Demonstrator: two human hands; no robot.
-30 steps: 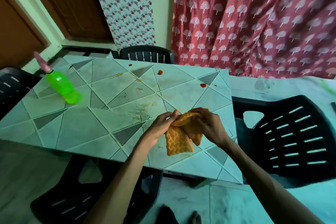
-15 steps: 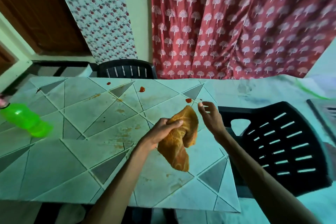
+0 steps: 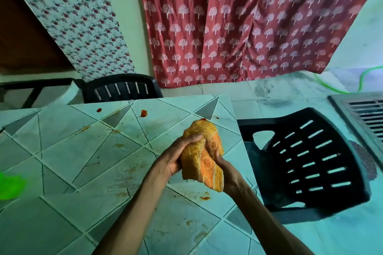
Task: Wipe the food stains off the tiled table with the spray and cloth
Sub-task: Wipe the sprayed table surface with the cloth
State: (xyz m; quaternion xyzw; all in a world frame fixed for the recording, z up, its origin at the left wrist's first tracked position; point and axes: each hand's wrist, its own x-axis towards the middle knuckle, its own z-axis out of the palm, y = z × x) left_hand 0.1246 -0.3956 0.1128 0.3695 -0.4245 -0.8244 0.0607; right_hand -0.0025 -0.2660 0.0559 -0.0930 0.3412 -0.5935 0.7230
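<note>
Head view: the tiled counter (image 3: 62,151) fills the lower left, with brownish smears across its middle tiles. The orange cloth (image 3: 204,157) is bunched above the counter's right half; I cannot tell whether it touches the tiles. The left hand (image 3: 176,157) is clenched round the cloth's upper fold. The right hand (image 3: 228,170) grasps its lower right side. The green spray bottle (image 3: 9,184) is blurred and cut off by the left frame edge, well apart from both hands. A red blob (image 3: 143,113) sits near the far edge and an orange patch (image 3: 205,197) lies just below the cloth.

Judgement: the step is gathering the cloth into a pad. Fold it to one flat face, tuck in loose corners and press evenly. The smears look dry, so spray first.
</note>
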